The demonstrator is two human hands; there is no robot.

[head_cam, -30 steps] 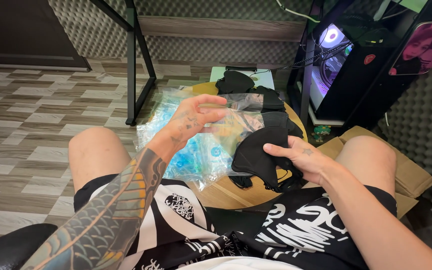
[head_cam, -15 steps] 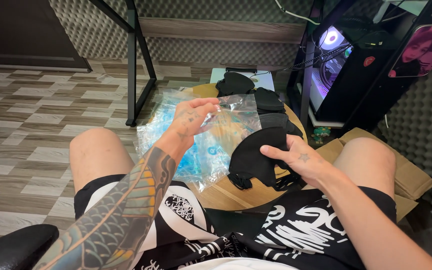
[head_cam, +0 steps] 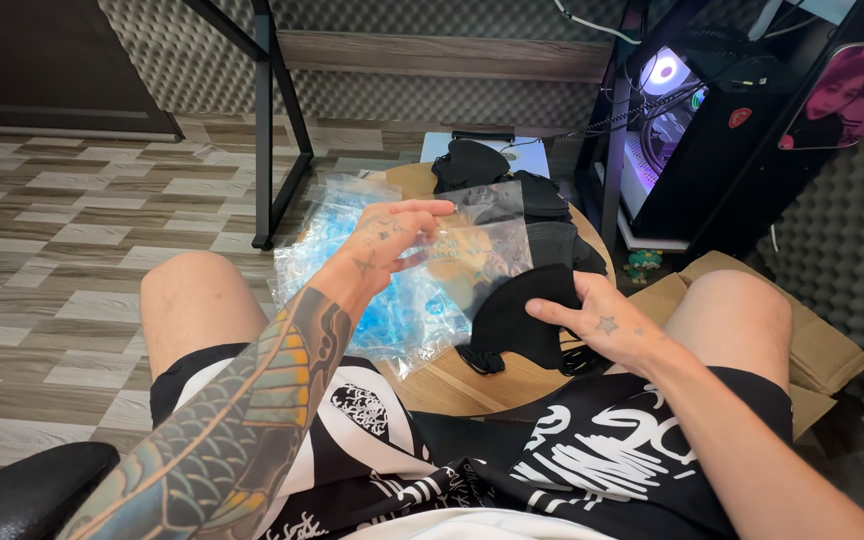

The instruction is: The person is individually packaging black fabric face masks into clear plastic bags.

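The left hand (head_cam: 387, 240) is raised over the middle of the small round wooden tabletop (head_cam: 462, 380), its fingers (head_cam: 430, 210) pinching the upper edge of a clear plastic bag (head_cam: 487, 245) and holding it up, slightly tilted, above the surface. The right hand (head_cam: 602, 320) rests at the right side of the tabletop with its fingers spread and laid flat on a black fabric piece (head_cam: 517, 315), which lies at the near right part of the tabletop and hangs partly over its near edge. Below the held bag, a heap of clear plastic bags with blue print (head_cam: 372, 300) covers the left side of the tabletop and spills over its left edge. More black fabric pieces (head_cam: 512, 185) are piled along the far edge. Beyond the right edge stands a computer case (head_cam: 697, 130) with a glowing fan, and flattened cardboard (head_cam: 812, 345) lies on the floor beside the right knee.
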